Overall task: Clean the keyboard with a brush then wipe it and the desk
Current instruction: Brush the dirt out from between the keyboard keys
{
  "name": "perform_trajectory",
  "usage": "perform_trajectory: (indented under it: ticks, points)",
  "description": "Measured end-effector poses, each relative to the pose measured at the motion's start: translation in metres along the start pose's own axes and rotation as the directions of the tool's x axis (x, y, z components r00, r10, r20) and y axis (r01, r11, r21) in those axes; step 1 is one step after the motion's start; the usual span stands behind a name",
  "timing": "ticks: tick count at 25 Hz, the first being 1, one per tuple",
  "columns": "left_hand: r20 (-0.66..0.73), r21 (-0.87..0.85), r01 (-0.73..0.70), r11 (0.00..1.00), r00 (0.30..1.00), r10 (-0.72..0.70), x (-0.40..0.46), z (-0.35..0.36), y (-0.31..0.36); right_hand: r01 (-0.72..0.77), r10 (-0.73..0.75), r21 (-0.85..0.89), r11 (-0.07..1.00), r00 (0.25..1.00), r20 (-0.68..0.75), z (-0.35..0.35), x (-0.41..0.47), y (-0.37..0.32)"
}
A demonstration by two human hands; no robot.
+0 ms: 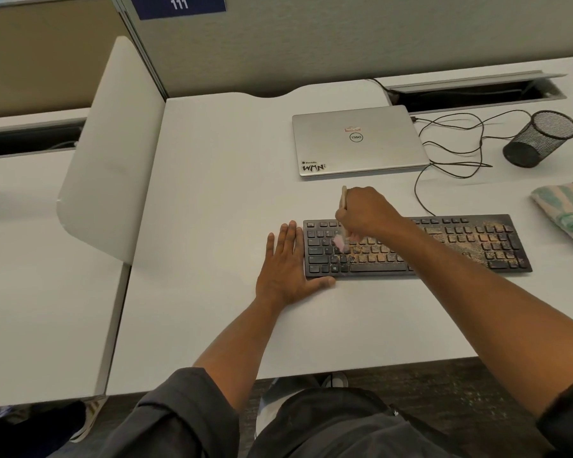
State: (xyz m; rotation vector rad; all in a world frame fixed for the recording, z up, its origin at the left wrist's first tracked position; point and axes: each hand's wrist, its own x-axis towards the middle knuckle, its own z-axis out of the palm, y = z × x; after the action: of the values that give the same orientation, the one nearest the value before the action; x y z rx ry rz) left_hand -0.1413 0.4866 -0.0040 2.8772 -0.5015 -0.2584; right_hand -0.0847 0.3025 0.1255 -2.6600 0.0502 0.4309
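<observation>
1. Brushing is judged to be in its early part. The keyboard [417, 246] lies flat on the desk [212, 193], near the front edge and toward the right side, and only the keys at its left end look mostly black and free of dirt.

2. Brown, sandy dust is seen on the middle rows and over the whole right part of the keyboard, thickest near its far right corner. This area is judged as not yet brushed.

3. The brush [343, 223] is held by the right hand [366, 213], whose fingers are curled around the pale handle. The handle stands almost upright and the pinkish bristles touch the keys in the left part of the keyboard.

4. The left hand [285, 266] is laid flat on the desk with straight fingers, close together, against the left edge of the keyboard; the thumb lies along its front left corner. The keyboard is probably steadied in this way.

5. A striped cloth [566, 209] lies at the right edge of the desk, apart from both hands. The wiping of the keyboard and of the desk is therefore judged as not started.

6. A closed laptop [358, 140] lies behind the keyboard, and a black mesh cup [540, 137] lies tipped toward the far right corner.
</observation>
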Motion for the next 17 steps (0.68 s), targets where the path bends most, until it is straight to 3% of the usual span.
perform_trajectory:
  ticks: [2, 5, 10, 14, 17]
  points:
    - [0.003, 0.004, -0.001, 1.000, 1.000, 0.001, 0.000, 0.001, 0.000, 0.026, -0.028, -0.047, 0.999, 0.999, -0.041, -0.002, -0.003, -0.001]
    - [-0.006, 0.009, -0.002, 1.000, 1.000, 0.002, 0.000, 0.001, 0.000, 0.079, -0.076, 0.033, 0.996, 0.994, -0.084, 0.001, -0.010, -0.007]
    - [-0.003, 0.003, -0.002, 1.000, 1.000, 0.002, 0.000, 0.002, 0.000, 0.047, -0.047, 0.009, 0.999, 0.999, 0.022, 0.012, -0.025, 0.001]
    - [-0.002, 0.010, 0.002, 1.000, 1.000, -0.002, 0.000, 0.002, 0.000, 0.044, -0.035, 0.077, 0.996, 0.993, -0.112, 0.007, -0.016, -0.001]
    - [-0.009, 0.018, -0.002, 1.000, 1.000, 0.002, 0.000, 0.002, -0.001, 0.039, -0.037, 0.027, 0.999, 0.996, -0.083, 0.005, -0.012, -0.009]
